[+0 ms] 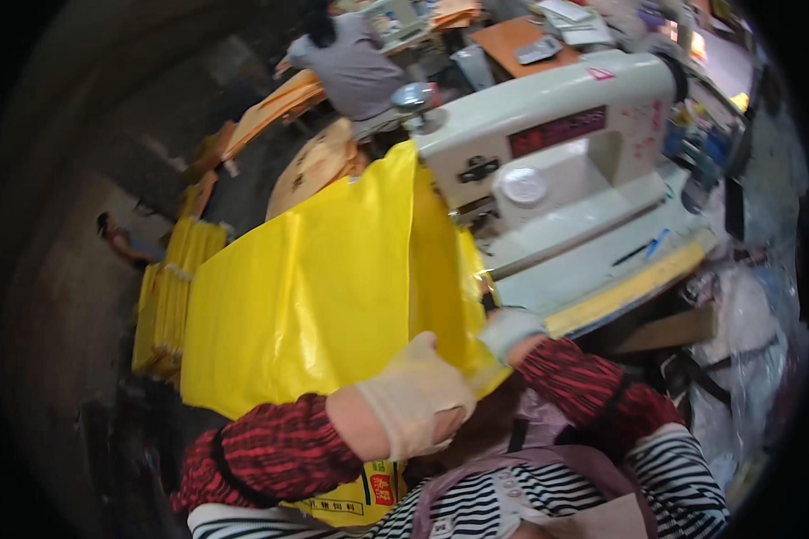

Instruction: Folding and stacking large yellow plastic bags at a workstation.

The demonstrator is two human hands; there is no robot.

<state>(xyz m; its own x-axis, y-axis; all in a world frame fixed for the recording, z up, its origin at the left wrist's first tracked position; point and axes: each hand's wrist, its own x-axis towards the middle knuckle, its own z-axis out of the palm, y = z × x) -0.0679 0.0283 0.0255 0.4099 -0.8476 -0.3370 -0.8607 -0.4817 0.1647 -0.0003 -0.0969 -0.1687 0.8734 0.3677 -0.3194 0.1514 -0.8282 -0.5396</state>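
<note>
A large glossy yellow plastic bag (324,287) stretches from the sewing machine's needle end down toward my lap, with a fold open on its right side. My left hand (418,395), in a thin pale glove, is closed at the bag's near edge, thumb up and fingers curled. Across the fold, my right hand (511,334), also gloved, is closed at the bag's right edge; its fingertips are partly hidden. The white sewing machine (548,135) stands just beyond my right hand. Another yellow printed bag (355,499) shows beneath my left forearm.
A stack of folded yellow bags (166,296) lies at the left. A blue pen (658,243) and a dark one rest on the machine bed's right side. Clear plastic (746,314) hangs at the right. Behind the machine, a person in grey (346,67) sits among orange-tan sheets (274,112).
</note>
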